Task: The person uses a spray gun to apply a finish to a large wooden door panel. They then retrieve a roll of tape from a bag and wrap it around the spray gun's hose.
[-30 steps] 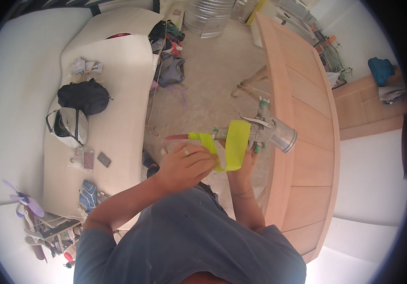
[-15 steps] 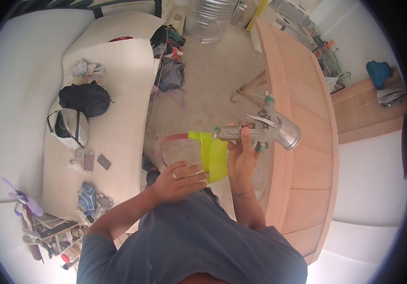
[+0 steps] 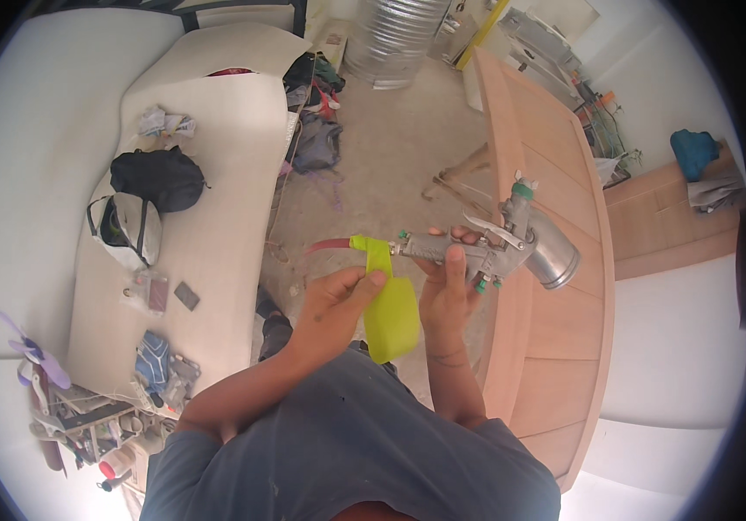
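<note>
My right hand [image 3: 448, 286] grips the handle of a grey metal spray gun [image 3: 488, 247] with a round metal cup [image 3: 554, 259] at its right end. A red hose [image 3: 328, 246] runs off the gun's left end. My left hand [image 3: 336, 300] pinches a yellow-green cloth [image 3: 389, 314] that is looped around the gun's hose end and hangs down between my hands. The gun is held just left of a tall wooden door panel [image 3: 555, 208] standing on its edge.
A long pale table [image 3: 217, 226] at the left bears a black bag [image 3: 158, 176], a white bag [image 3: 125, 227], rags and small items. Tools lie on a shelf at the lower left. Clothes lie on the floor beyond, near a silver duct [image 3: 395, 39].
The spray gun has turned level, with its cup swung to the right. The cloth went from folded in both hands to hanging looped at the gun's hose end, pinched by my left hand.
</note>
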`<move>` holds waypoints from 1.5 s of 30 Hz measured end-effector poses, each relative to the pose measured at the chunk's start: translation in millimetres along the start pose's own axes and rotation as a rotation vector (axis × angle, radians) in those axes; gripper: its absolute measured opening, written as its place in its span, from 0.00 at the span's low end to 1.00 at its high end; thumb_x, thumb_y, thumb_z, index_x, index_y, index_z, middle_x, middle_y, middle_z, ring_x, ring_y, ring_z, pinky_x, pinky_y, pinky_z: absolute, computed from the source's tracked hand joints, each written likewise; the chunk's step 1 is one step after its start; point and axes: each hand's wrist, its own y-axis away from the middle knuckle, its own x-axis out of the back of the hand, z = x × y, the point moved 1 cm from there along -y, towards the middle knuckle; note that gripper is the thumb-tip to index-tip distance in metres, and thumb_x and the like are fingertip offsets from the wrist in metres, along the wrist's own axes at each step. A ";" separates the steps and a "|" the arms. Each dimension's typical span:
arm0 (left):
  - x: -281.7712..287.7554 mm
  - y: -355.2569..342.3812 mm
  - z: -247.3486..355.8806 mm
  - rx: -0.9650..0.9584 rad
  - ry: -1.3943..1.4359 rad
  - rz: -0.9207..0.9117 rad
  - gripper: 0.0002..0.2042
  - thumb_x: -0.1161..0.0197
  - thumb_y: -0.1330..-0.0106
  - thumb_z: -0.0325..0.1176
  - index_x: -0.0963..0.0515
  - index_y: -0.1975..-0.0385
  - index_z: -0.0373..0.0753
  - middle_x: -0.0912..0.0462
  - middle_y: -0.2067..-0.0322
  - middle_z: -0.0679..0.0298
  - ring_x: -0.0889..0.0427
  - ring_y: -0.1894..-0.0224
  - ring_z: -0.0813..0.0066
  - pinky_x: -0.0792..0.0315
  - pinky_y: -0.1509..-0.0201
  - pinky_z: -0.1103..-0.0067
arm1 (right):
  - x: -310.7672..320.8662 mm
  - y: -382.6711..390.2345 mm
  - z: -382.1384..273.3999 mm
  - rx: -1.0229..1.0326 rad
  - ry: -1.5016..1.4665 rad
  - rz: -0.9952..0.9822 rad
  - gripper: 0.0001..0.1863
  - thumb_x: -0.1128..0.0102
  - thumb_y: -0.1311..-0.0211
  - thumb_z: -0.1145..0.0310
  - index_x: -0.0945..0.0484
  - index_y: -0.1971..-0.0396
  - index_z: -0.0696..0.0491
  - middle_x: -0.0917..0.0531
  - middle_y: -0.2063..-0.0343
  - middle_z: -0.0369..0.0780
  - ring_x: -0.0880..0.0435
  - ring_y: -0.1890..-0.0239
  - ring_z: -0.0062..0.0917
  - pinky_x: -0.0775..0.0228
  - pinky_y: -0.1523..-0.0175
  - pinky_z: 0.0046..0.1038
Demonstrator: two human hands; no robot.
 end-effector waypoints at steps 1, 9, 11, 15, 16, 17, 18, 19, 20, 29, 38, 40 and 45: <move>0.0 1.0 0.3 -0.024 0.007 0.009 0.15 0.38 0.18 0.41 0.14 0.56 0.33 0.12 0.67 0.71 0.19 0.65 0.89 0.25 0.60 0.85 | -1.2 -0.3 0.3 -0.003 -0.008 0.011 0.18 0.40 0.22 0.73 0.31 0.38 0.51 0.24 0.42 0.40 0.17 0.39 0.36 0.07 0.47 0.42; 4.0 -2.3 -6.8 -0.097 -0.253 -0.017 0.13 0.37 0.20 0.38 0.16 0.60 0.32 0.16 0.72 0.70 0.26 0.67 0.87 0.31 0.63 0.79 | -7.2 -6.4 -5.1 -0.069 -0.107 0.033 0.17 0.40 0.22 0.73 0.30 0.38 0.53 0.22 0.42 0.40 0.15 0.40 0.37 0.06 0.50 0.39; 4.7 -6.9 -22.2 -0.227 -0.235 0.020 0.13 0.36 0.21 0.38 0.16 0.60 0.32 0.17 0.74 0.67 0.27 0.68 0.86 0.31 0.63 0.79 | -7.8 -5.4 -5.5 -0.081 -0.106 0.035 0.17 0.41 0.21 0.72 0.30 0.38 0.53 0.21 0.43 0.40 0.15 0.40 0.36 0.06 0.50 0.39; 6.6 -17.9 -32.0 -0.303 -0.395 0.106 0.10 0.35 0.23 0.33 0.17 0.62 0.31 0.16 0.72 0.60 0.19 0.68 0.74 0.28 0.60 0.76 | -8.7 -4.2 -9.2 -0.211 -0.166 0.082 0.13 0.40 0.21 0.70 0.25 0.42 0.52 0.18 0.47 0.38 0.13 0.43 0.35 0.06 0.51 0.39; 7.2 -22.3 -37.8 -0.345 -0.417 0.122 0.08 0.35 0.25 0.31 0.17 0.62 0.32 0.15 0.70 0.58 0.17 0.66 0.69 0.26 0.59 0.75 | -9.0 -2.2 -9.3 -0.256 -0.177 0.123 0.12 0.40 0.21 0.69 0.24 0.43 0.52 0.17 0.48 0.37 0.12 0.44 0.35 0.06 0.52 0.39; 7.9 -27.1 -42.9 -0.387 -0.440 0.138 0.06 0.35 0.26 0.29 0.17 0.62 0.32 0.14 0.68 0.57 0.15 0.64 0.65 0.25 0.57 0.73 | -8.6 -0.8 -9.9 -0.300 -0.188 0.164 0.11 0.40 0.21 0.68 0.23 0.44 0.51 0.17 0.49 0.37 0.12 0.45 0.35 0.06 0.52 0.39; 11.1 -34.4 -46.4 -0.517 -0.449 0.124 0.04 0.34 0.28 0.27 0.17 0.61 0.33 0.13 0.65 0.57 0.14 0.62 0.61 0.24 0.55 0.71 | -7.7 0.9 -8.9 -0.324 -0.182 0.166 0.11 0.40 0.21 0.68 0.23 0.44 0.50 0.17 0.49 0.36 0.12 0.45 0.33 0.08 0.51 0.41; 14.2 -41.2 -49.4 -0.643 -0.455 0.112 0.03 0.34 0.30 0.25 0.16 0.60 0.35 0.12 0.63 0.56 0.14 0.59 0.58 0.24 0.52 0.70 | -5.8 4.1 -8.5 -0.355 -0.173 0.168 0.10 0.40 0.20 0.67 0.23 0.45 0.49 0.17 0.50 0.34 0.13 0.45 0.32 0.10 0.49 0.42; 17.0 -46.2 -52.4 -0.768 -0.461 0.101 0.05 0.34 0.32 0.23 0.16 0.59 0.36 0.12 0.60 0.56 0.13 0.56 0.55 0.23 0.50 0.68 | -3.9 7.2 -7.8 -0.385 -0.165 0.171 0.10 0.40 0.20 0.66 0.22 0.45 0.48 0.17 0.51 0.33 0.14 0.45 0.31 0.12 0.48 0.44; 34.5 -73.0 -49.1 -1.145 -0.474 0.034 0.17 0.24 0.49 0.24 0.15 0.58 0.42 0.13 0.60 0.62 0.16 0.55 0.58 0.24 0.48 0.67 | 1.4 33.9 -13.5 -0.472 -0.068 0.098 0.09 0.40 0.21 0.68 0.23 0.47 0.49 0.17 0.52 0.34 0.12 0.47 0.30 0.09 0.50 0.44; 42.6 -91.1 -28.2 -1.233 -0.601 0.384 0.15 0.24 0.51 0.20 0.11 0.62 0.44 0.14 0.62 0.64 0.17 0.55 0.60 0.25 0.50 0.66 | -3.6 44.9 -20.6 -0.421 -0.095 0.147 0.11 0.41 0.21 0.71 0.27 0.45 0.50 0.18 0.53 0.35 0.11 0.46 0.33 0.06 0.50 0.40; 40.2 -93.3 -18.6 -1.263 -0.608 0.409 0.15 0.22 0.51 0.19 0.12 0.63 0.42 0.14 0.62 0.62 0.18 0.56 0.58 0.24 0.47 0.65 | -4.4 47.6 -22.0 -0.410 -0.075 0.150 0.11 0.41 0.21 0.71 0.27 0.45 0.50 0.18 0.53 0.35 0.11 0.46 0.33 0.06 0.50 0.41; 27.1 -103.4 -17.7 -1.076 -0.467 0.420 0.18 0.22 0.45 0.25 0.13 0.52 0.41 0.14 0.54 0.58 0.17 0.48 0.54 0.25 0.42 0.64 | -4.0 45.6 -23.7 -0.392 -0.060 0.193 0.10 0.40 0.22 0.71 0.25 0.45 0.50 0.17 0.53 0.35 0.11 0.47 0.32 0.07 0.49 0.43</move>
